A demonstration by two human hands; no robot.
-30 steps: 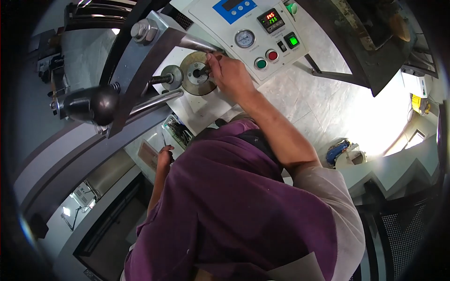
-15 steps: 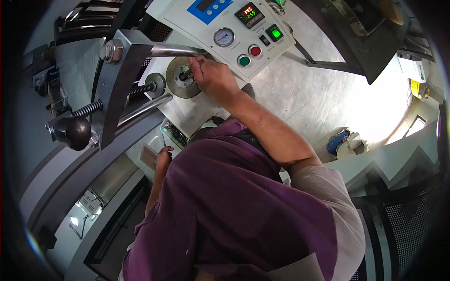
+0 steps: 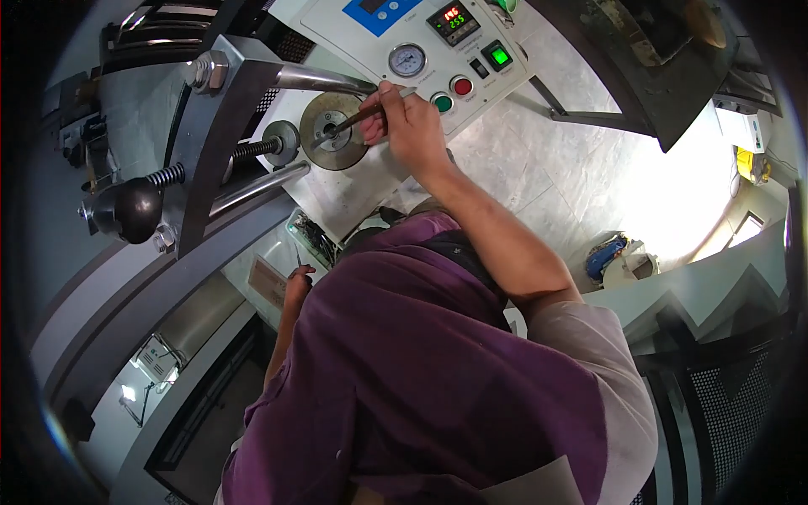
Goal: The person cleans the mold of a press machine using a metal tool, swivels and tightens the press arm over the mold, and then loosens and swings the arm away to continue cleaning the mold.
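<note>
My right hand [image 3: 412, 130] is closed around a slim brown-handled tool [image 3: 364, 116] with a light metallic end. The tool slants down left, its dark tip at the central hole of a round metal disc [image 3: 320, 156]. Its tip is too small to name. A smaller metal disc [image 3: 281, 143] on a threaded spring rod sits left of the large one. Low beside the purple apron [image 3: 404, 337], my left hand [image 3: 298, 284] is closed on a thin pointed tool [image 3: 297, 255], whose kind I cannot make out.
A white control box [image 3: 387, 93] carries a gauge [image 3: 407, 60], lit display [image 3: 453, 21], red button [image 3: 462, 86] and green button [image 3: 442, 103]. Left stands a heavy metal clamp frame [image 3: 210, 143] with rods [image 3: 324, 80] and black knob [image 3: 130, 210]. A narrow tray [image 3: 311, 240] lies near my left hand.
My right hand has drawn back right and up from the disc's centre and turned, so more of the brown-handled tool shows. My left hand stays nearly still. The red display reading went from 145 to 146.
</note>
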